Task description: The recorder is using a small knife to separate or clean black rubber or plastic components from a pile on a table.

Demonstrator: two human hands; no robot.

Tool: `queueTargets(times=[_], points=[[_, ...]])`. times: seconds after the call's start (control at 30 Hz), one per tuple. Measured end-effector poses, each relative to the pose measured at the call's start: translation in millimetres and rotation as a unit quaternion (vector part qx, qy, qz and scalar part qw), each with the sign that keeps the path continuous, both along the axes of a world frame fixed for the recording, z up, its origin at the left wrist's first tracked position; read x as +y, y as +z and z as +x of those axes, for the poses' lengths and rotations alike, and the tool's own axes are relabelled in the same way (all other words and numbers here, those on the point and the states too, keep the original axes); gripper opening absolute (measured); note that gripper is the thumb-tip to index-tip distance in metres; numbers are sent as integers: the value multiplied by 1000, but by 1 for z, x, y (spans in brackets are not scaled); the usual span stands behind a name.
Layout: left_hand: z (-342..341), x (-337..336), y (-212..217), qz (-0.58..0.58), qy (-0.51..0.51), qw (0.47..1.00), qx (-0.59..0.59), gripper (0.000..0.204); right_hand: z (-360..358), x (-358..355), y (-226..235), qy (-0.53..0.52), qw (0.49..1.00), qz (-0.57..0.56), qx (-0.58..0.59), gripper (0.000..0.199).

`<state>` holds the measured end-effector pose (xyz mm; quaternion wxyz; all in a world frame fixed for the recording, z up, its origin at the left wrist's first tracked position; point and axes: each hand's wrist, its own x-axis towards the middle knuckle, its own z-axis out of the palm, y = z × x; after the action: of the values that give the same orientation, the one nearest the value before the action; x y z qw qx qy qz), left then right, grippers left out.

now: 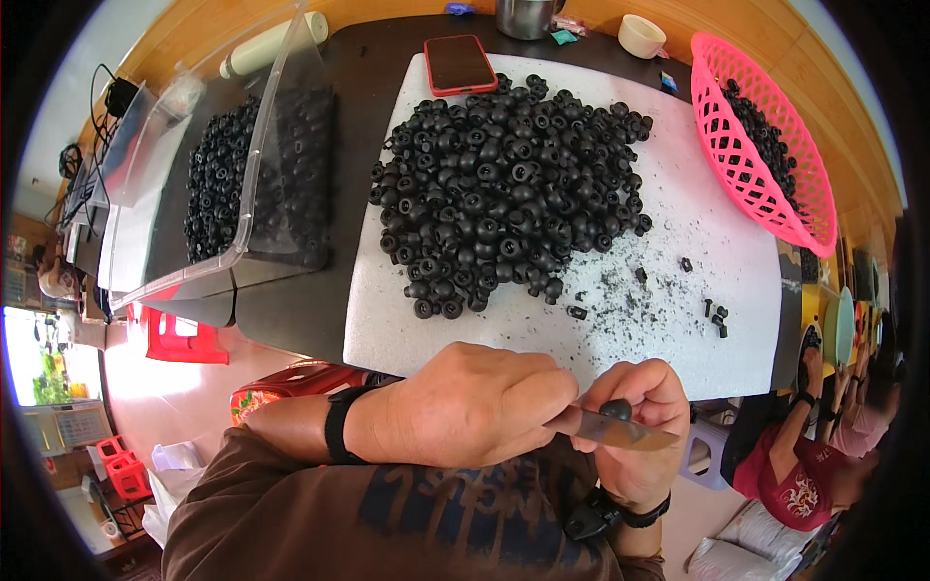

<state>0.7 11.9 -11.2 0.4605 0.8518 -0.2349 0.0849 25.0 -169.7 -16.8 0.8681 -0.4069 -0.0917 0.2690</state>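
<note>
My left hand [465, 402] is closed in a fist around the hidden handle of a knife. The knife's bare metal blade [630, 434] points right, across the front of my right hand [644, 465]. Between the thumb and fingers of that hand is a small round black plastic part [616, 410], close against the blade's upper edge. Beyond both hands, a large heap of similar black parts [509, 184] lies on a white foam sheet [668, 363]. Dark shavings [630, 305] and a few loose black bits [717, 318] are scattered to the heap's right.
A clear plastic bin [254, 194] with black parts stands at left. A pink basket [712, 145] holds more at right. A phone [458, 65], metal cup [524, 17] and pale cup [640, 37] sit at the back. Another person [790, 465] is at far right.
</note>
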Motion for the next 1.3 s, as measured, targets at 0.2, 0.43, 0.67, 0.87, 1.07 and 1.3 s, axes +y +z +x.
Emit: queueTargets(times=[0.2, 0.43, 0.67, 0.87, 1.07, 1.3], points=[[0, -2, 3, 13, 7, 1000, -7, 15, -3, -1, 3, -21, 999, -23, -1, 25], [-6, -5, -1, 33, 21, 999, -3, 16, -12, 5, 9, -87, 993, -83, -21, 30], [1, -2, -8, 41, 90, 991, 90, 14, -15, -10, 5, -31, 994, -1, -103, 28], [4, -4, 8, -77, 18, 981, 176, 8, -11, -12, 3, -100, 991, -37, -76, 26], [9, 0, 23, -197, -103, 920, 323, 15, -10, -15, 4, -78, 991, -53, -95, 26], [21, -4, 26, -226, -166, 869, 407, 19, -8, -11, 5, -85, 979, -95, -158, 28]])
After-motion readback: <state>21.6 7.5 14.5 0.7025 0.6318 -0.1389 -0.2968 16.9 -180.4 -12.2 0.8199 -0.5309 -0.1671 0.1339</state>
